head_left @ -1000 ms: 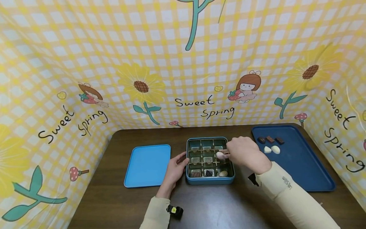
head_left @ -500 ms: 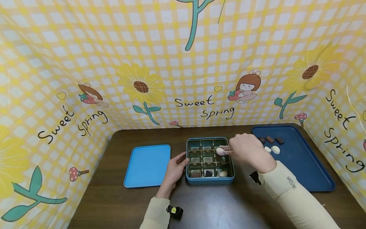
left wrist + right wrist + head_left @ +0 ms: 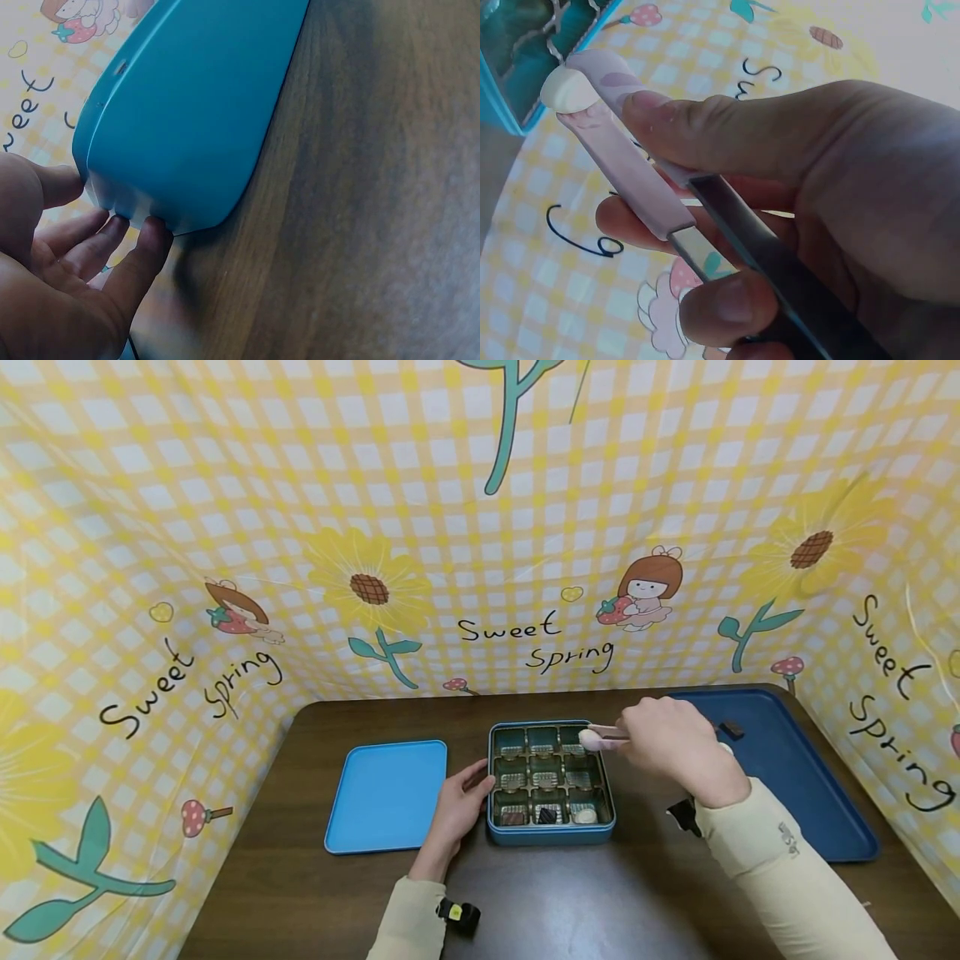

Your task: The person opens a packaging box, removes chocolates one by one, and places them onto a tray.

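In the head view my right hand (image 3: 671, 743) is at the back right of a blue box (image 3: 551, 833). It grips tongs (image 3: 622, 169) with pale pink tips and dark metal arms. A white chocolate (image 3: 568, 90) sits between the tips, over the box's back right corner. My left hand (image 3: 461, 802) touches the box's left wall with its fingertips, the thumb by the rim. The box has a gold divider in a grid. In its front row lie a brown chocolate (image 3: 514, 817), a dark ridged chocolate (image 3: 547, 815) and a white chocolate (image 3: 584, 816).
A light blue lid (image 3: 386, 793) lies left of the box. To the right, a dark blue tray (image 3: 795, 793) bears a dark chocolate (image 3: 731, 728) and a partly covered white piece; my right hand hides part of it. A yellow checked cloth (image 3: 420, 510) rises behind the brown table (image 3: 285, 827).
My right hand has moved back and to the right, carrying the tongs and white chocolate from over the middle right compartment to the back right corner. The left hand stays put.
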`<state>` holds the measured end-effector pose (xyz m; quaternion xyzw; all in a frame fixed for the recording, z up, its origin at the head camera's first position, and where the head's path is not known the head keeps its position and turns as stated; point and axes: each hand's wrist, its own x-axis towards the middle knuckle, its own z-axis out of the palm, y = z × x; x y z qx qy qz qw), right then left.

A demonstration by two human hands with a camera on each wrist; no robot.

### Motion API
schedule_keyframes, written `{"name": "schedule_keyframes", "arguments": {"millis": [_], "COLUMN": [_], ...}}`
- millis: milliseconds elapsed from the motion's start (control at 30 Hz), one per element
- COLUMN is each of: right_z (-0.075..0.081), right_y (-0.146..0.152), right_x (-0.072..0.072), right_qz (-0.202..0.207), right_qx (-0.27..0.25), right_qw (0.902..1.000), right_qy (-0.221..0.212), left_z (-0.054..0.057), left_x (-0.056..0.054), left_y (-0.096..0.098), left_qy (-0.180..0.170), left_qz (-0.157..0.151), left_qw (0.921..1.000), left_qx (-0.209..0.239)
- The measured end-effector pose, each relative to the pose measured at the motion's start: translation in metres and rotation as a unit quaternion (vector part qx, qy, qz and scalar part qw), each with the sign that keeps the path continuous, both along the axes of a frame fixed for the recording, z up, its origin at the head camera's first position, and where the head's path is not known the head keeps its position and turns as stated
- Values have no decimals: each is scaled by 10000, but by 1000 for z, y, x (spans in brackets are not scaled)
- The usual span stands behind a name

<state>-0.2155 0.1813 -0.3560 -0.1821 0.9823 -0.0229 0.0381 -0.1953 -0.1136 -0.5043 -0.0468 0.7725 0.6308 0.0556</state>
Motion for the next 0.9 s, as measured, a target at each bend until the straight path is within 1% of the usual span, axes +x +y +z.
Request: {"name": "schedule_keyframes", "arguments": {"millis": [67, 233, 333, 567, 733, 900], "right_z": [2, 7, 9, 11, 12, 10], "right_y": [4, 15, 22, 37, 51, 71], "right_x": [-1, -2, -2, -5, -5, -5], "right_qz": [-71, -258, -376, -542, -632, -773], "right_qx": [-11, -15, -10, 28, 29, -13], "right_qw": [10000, 9996, 9993, 9985, 9976, 9965], "right_qy": [-41, -61, -69, -90, -266, -313], "left_z": [-3, -17, -21, -20, -20, -21], "left_x": [-1, -5, -7, -7, -7, -5], "left_y": [-1, -4, -5, -6, -6, -5], "left_qy": [20, 48, 9, -22, -33, -11], "left_qz": [4, 40, 56, 34, 43, 30], "left_qw": [10000, 9999, 9999, 10000, 9999, 10000], "left_qx": [34, 109, 124, 91, 94, 47]}}
